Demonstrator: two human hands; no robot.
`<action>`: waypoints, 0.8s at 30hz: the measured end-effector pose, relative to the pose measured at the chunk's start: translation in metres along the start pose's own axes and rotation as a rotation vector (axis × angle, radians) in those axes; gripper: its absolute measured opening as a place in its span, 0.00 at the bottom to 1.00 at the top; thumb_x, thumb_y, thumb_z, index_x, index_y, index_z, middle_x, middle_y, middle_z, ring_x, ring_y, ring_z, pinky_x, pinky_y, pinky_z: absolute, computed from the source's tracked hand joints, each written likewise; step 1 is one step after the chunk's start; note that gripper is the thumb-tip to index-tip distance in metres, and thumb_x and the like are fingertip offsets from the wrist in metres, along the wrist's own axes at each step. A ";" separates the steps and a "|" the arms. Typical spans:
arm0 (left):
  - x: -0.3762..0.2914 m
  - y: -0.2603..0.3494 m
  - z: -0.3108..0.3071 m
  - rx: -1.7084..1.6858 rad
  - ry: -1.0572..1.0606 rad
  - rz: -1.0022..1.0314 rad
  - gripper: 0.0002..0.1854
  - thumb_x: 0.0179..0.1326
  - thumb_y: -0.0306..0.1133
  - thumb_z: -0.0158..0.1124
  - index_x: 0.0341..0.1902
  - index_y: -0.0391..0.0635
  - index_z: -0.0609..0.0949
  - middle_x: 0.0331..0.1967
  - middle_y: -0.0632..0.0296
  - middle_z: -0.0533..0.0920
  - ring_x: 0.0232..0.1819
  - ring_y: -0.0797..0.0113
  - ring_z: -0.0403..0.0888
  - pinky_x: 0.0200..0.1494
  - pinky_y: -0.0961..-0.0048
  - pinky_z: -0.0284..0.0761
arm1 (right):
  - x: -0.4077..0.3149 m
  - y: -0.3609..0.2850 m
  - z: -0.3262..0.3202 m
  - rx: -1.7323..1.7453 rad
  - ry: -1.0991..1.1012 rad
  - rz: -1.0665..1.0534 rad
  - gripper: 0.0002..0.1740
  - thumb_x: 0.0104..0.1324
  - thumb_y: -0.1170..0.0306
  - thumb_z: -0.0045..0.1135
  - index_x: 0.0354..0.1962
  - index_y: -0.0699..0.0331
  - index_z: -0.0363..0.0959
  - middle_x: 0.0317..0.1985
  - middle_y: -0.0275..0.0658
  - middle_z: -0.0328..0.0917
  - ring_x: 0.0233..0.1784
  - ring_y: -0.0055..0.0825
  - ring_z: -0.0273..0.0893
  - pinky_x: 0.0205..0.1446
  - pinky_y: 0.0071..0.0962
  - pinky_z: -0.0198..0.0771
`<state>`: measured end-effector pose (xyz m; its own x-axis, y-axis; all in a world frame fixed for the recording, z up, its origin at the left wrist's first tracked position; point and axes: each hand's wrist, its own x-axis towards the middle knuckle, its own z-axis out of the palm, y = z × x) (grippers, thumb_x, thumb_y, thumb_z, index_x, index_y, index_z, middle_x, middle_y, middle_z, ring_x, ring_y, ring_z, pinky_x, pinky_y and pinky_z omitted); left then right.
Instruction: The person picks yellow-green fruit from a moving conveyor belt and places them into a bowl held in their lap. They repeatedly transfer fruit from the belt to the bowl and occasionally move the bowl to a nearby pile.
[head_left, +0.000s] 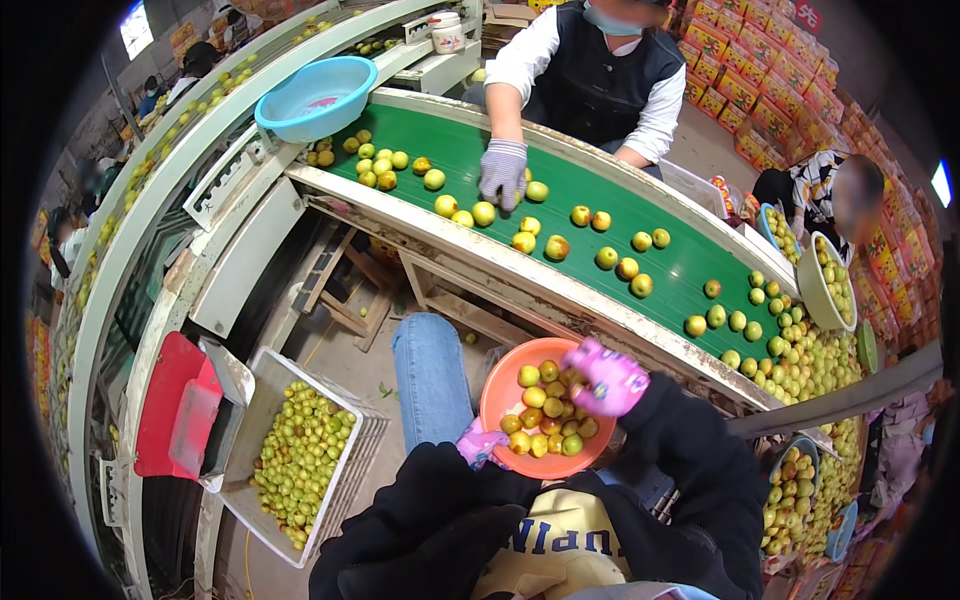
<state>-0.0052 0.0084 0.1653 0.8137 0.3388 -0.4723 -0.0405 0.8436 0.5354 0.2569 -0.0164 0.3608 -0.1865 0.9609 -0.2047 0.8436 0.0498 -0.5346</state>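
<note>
An orange plastic basin (501, 390) sits at my lap with yellow-green and brown jujubes (553, 407) inside it. My left hand (482, 444), in a pink patterned glove, grips the basin's left rim. Over its right side is my right hand (609, 377), in a matching glove; its fingers are blurred, and whether they hold a fruit I cannot tell. Just beyond the basin runs a green conveyor belt (450, 142) with loose jujubes (556, 247) scattered along it. Across the belt a co-worker's hand in a grey striped glove (503, 171) reaches down among the fruit.
A white plastic crate (274, 536) of jujubes stands on the floor at left, beside a red chute (171, 409). A blue basin (319, 97) rests at the belt's far left end. Jujubes pile up (814, 364) at the right end, near a cream basin (814, 289) and a grey bar (840, 401).
</note>
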 end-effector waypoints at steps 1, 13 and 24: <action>0.002 0.000 0.001 -0.011 -0.005 -0.007 0.35 0.55 0.21 0.57 0.68 0.47 0.60 0.48 0.51 0.79 0.33 0.56 0.85 0.23 0.64 0.85 | -0.003 0.000 0.014 -0.028 -0.082 0.091 0.22 0.59 0.61 0.55 0.50 0.60 0.69 0.42 0.50 0.69 0.45 0.49 0.74 0.48 0.43 0.71; 0.000 -0.006 -0.001 0.056 0.064 -0.021 0.34 0.56 0.25 0.61 0.68 0.44 0.61 0.50 0.51 0.79 0.36 0.59 0.85 0.27 0.66 0.85 | 0.002 0.138 -0.070 -0.457 0.173 0.639 0.32 0.58 0.63 0.60 0.61 0.47 0.65 0.53 0.51 0.68 0.54 0.49 0.73 0.55 0.41 0.72; 0.009 -0.017 -0.017 0.010 0.007 -0.029 0.39 0.54 0.21 0.58 0.70 0.52 0.57 0.50 0.50 0.78 0.33 0.57 0.85 0.24 0.65 0.85 | 0.014 0.107 -0.089 -0.288 0.271 0.442 0.26 0.54 0.65 0.67 0.52 0.54 0.74 0.58 0.52 0.64 0.50 0.49 0.75 0.55 0.39 0.73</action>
<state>-0.0071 0.0038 0.1402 0.8103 0.3173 -0.4926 -0.0114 0.8490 0.5282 0.3891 0.0266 0.3741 0.3172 0.9407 -0.1205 0.9216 -0.3357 -0.1948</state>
